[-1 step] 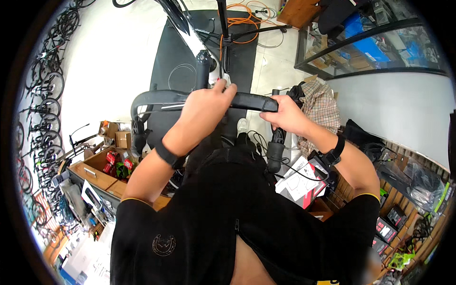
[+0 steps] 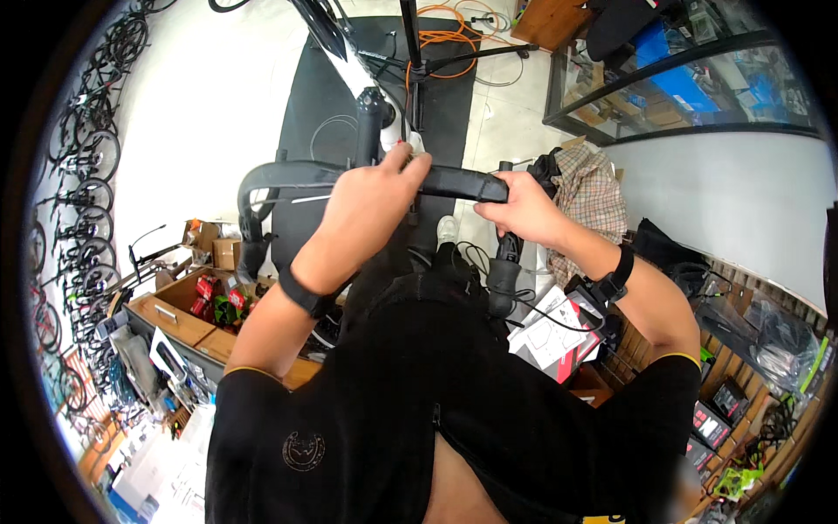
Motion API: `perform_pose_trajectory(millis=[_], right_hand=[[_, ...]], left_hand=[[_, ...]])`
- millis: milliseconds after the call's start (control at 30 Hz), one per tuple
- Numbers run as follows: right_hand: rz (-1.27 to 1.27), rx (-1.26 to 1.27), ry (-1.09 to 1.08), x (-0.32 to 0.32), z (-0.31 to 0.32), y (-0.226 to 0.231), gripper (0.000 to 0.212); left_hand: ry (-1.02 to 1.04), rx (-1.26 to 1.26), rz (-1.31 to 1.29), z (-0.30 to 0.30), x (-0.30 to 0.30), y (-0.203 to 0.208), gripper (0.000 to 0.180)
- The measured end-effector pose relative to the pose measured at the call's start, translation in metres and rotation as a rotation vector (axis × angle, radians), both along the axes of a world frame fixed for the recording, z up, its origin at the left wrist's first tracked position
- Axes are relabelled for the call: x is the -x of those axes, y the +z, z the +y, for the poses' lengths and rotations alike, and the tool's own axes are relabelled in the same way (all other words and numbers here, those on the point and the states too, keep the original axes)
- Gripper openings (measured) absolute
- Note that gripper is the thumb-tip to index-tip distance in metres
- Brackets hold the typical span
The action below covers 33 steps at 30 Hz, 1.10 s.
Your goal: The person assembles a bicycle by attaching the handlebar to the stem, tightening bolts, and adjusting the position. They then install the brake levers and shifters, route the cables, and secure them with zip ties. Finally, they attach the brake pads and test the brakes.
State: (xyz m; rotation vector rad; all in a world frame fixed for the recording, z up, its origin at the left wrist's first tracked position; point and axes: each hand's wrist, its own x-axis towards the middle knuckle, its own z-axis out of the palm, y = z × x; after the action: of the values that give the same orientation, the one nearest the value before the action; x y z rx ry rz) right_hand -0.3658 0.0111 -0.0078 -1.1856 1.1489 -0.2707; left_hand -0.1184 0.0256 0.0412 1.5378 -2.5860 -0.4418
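Black bar [image 2: 460, 183] gripped by left hand [image 2: 371, 196] and right hand [image 2: 528, 210]; white paper [image 2: 548, 336] has marks too small to read

My feed puts the handlebar [image 2: 461, 184] crosswise before the torso [image 2: 375, 375], the left hand [image 2: 371, 203] over its middle, the right hand [image 2: 526, 208] at its right end. Beyond it, the bike frame [image 2: 351, 73] sits above a mat [image 2: 304, 100]; a cable coil [image 2: 447, 37] crosses the mat's far right corner. To the right lies cloth [image 2: 590, 188], a glass cabinet [image 2: 650, 80] beyond it. Left is a drawer [image 2: 175, 319] and, I think, 1 row of bicycles [image 2: 92, 162] farther out.
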Motion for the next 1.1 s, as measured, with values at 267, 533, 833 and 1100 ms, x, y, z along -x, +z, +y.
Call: perform_pose_trajectory(millis=[267,533,833,1100], right_hand=[[-0.052,0.024,-0.148,-0.028,0.037,-0.019,0.018],[-0.146,-0.005,-0.274,-0.058,0.063,-0.012,0.010],[-0.159,-0.013,-0.297,-0.072,0.073,-0.024,0.018],[-0.203,-0.016,-0.343,-0.084,0.083,-0.034,0.021]], left_hand=[[0.467,0.200,0.267,0.089,-0.012,-0.007,0.030],[0.672,-0.027,0.247,0.158,-0.032,-0.054,0.027],[0.734,-0.070,0.223,0.202,-0.043,-0.095,0.027],[0.752,-0.247,0.170,0.220,-0.044,-0.121,0.029]])
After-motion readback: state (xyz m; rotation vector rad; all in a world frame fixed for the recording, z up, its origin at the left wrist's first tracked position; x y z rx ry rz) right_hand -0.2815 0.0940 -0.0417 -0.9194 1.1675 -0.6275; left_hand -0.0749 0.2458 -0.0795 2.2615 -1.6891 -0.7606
